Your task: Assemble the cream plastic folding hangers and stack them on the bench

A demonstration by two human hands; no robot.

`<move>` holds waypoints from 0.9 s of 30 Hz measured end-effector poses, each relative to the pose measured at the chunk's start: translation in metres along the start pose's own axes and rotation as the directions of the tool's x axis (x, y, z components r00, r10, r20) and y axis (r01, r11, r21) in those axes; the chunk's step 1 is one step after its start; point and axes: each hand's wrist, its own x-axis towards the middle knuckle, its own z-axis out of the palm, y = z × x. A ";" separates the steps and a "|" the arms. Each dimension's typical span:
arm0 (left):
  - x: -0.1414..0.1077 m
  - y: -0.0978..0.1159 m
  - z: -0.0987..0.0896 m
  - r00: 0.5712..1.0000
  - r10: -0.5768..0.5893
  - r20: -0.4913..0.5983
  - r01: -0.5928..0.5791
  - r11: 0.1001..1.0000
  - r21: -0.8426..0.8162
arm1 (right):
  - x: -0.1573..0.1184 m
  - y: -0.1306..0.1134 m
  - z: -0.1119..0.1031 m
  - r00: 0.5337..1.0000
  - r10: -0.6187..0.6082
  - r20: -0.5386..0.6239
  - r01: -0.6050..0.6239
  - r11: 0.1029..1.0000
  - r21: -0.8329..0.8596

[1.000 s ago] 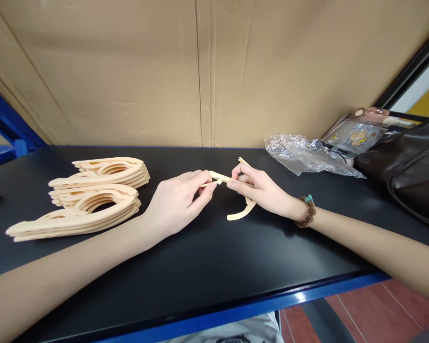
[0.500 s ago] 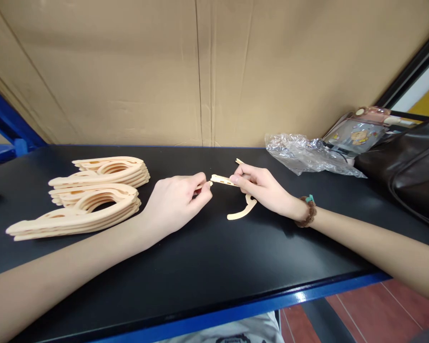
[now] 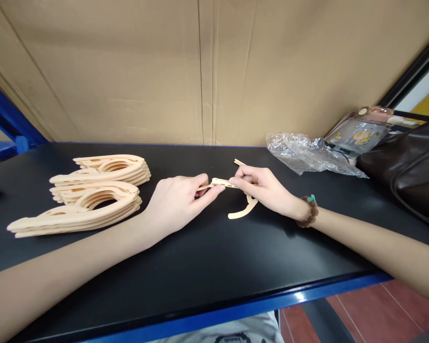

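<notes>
My right hand [image 3: 259,188] is closed on a beige plastic folding hanger [image 3: 221,182]. The hanger's slotted arm points left out of the fingers, its curved hook hangs below the hand, and a thin end shows above it; the palm hides the rest. My left hand [image 3: 184,197] pinches a slim beige strip [image 3: 204,187] between thumb and fingers, mostly covered by them. The strip's tip meets the left end of the slotted arm; whether the two are joined I cannot tell. To the left lie two stacks of beige folded hangers, a front stack [image 3: 78,219] and a back stack [image 3: 100,176].
Crumpled clear plastic bags [image 3: 307,155] lie at the back right, beside a printed clear pouch [image 3: 364,136] and a dark leather bag [image 3: 407,166]. Cardboard [image 3: 146,71] stands behind the black table [image 3: 200,267], which has a blue front edge.
My left thumb has moved right, and the strip now touches the end of the hanger's arm where a small gap showed before. The right hand stays almost in place.
</notes>
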 end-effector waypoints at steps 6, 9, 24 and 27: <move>0.000 0.001 0.000 1.000 0.007 0.020 -0.008 0.998 0.056 | 0.000 0.000 0.000 0.999 -0.021 0.039 0.021 1.000 0.001; -0.001 0.001 0.000 1.000 0.005 0.031 -0.007 0.998 0.067 | 0.001 0.001 0.000 0.999 -0.026 0.044 0.026 1.000 -0.003; -0.001 0.000 0.002 0.998 0.044 0.045 -0.044 0.999 -0.004 | 0.000 0.001 0.001 0.998 -0.036 0.045 0.039 0.998 -0.047; -0.001 0.001 0.002 0.996 0.064 0.059 -0.063 0.998 -0.009 | 0.000 0.002 0.001 0.998 -0.043 0.044 0.046 0.996 -0.075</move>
